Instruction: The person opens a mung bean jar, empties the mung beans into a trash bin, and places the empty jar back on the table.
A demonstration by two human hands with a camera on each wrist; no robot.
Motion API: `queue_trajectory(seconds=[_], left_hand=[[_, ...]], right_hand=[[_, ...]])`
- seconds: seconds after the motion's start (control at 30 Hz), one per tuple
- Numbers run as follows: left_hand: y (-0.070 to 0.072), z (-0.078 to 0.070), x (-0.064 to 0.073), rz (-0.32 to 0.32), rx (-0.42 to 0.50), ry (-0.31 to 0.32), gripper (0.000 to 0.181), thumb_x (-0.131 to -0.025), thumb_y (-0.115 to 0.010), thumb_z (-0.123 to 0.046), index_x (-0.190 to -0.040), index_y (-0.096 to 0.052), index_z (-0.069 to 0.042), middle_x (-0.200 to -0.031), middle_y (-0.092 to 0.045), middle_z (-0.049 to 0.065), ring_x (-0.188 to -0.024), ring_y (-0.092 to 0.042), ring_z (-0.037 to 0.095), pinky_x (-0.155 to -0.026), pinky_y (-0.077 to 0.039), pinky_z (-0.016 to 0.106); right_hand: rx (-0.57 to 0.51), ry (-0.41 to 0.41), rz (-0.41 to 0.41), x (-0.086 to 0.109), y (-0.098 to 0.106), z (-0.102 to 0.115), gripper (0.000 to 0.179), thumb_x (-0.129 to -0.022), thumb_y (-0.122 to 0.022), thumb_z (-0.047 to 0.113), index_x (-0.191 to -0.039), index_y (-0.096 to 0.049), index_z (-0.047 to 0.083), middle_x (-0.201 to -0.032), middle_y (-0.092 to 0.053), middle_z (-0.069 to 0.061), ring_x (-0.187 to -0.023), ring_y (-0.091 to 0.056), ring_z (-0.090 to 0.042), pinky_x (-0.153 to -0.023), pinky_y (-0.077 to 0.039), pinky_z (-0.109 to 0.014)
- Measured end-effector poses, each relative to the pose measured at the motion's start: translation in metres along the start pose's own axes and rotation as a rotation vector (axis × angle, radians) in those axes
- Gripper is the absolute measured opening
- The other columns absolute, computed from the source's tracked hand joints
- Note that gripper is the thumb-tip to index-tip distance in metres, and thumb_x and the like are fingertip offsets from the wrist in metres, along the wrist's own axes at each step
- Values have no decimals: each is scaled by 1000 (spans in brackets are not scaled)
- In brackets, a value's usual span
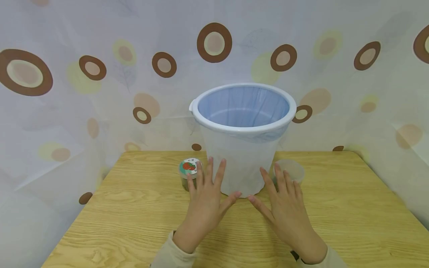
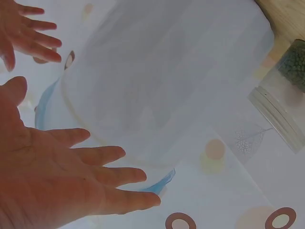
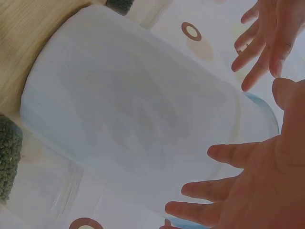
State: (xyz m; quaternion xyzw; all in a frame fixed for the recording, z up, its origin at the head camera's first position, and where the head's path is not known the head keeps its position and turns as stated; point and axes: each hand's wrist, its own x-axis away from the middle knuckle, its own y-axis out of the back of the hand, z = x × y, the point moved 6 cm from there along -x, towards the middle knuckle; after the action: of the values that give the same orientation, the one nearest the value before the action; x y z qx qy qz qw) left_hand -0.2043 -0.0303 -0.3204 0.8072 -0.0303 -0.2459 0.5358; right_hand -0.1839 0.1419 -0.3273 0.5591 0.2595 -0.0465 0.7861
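A white trash bin [image 1: 242,156] stands upright on the wooden table, with a pale blue bag [image 1: 264,108] lining it and folded out beneath its white rim. In front of the bin my left hand [image 1: 206,203] is held with fingers spread, holding nothing. My right hand [image 1: 288,216] mirrors it on the other side, also spread and holding nothing. Behind the left fingers is a clear jar [image 1: 190,167] with a tomato picture on its lid. A second clear jar [image 1: 291,169] sits behind the right fingers. Dark green granules [image 3: 8,157] fill part of it in the right wrist view.
The wooden table [image 1: 134,223] has its back edge close to a hanging patterned sheet [image 1: 167,37], which also runs along both sides. The bin stands near that back edge, between the two jars.
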Motion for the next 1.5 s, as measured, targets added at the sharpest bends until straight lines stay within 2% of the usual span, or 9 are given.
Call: queue_trajectory(seconds=[0.37,0.77,1.33,1.5], left_hand=[[2,5,-3,-19,44,3,83,-93,-47,-58,-156,-10,-18,-157,-4,25,-141,5,49,-103,-7,74],[1,14,-7,-15,83,44,83,-93,-45,-60,-155,-13,-17,-158,-2,23,-141,6,48,-105,-2,72],[-12,40,-17,-10,109,117,83,-93,-46,-60,-154,-17,-11,-157,-9,25,-141,-3,51,-104,-6,73],[-16,50,-21,-39,114,131,82,-94,-49,-56,-152,-22,-5,-154,-15,29,-139,-11,52,-103,-10,74]], right_hand=[[-16,23,-45,0,2,0,73,-93,-52,53,-147,-35,7,-149,-26,-31,-132,-28,-54,-98,-26,-72],[-34,61,-88,-1,2,0,72,-94,-52,52,-145,-37,5,-148,-28,-32,-129,-32,-55,-94,-29,-71],[-47,75,-122,-1,1,1,71,-93,-54,50,-143,-39,3,-147,-29,-32,-127,-35,-53,-93,-33,-69],[-45,71,-122,-1,1,1,70,-93,-55,51,-143,-39,4,-147,-29,-32,-126,-36,-54,-93,-33,-70]])
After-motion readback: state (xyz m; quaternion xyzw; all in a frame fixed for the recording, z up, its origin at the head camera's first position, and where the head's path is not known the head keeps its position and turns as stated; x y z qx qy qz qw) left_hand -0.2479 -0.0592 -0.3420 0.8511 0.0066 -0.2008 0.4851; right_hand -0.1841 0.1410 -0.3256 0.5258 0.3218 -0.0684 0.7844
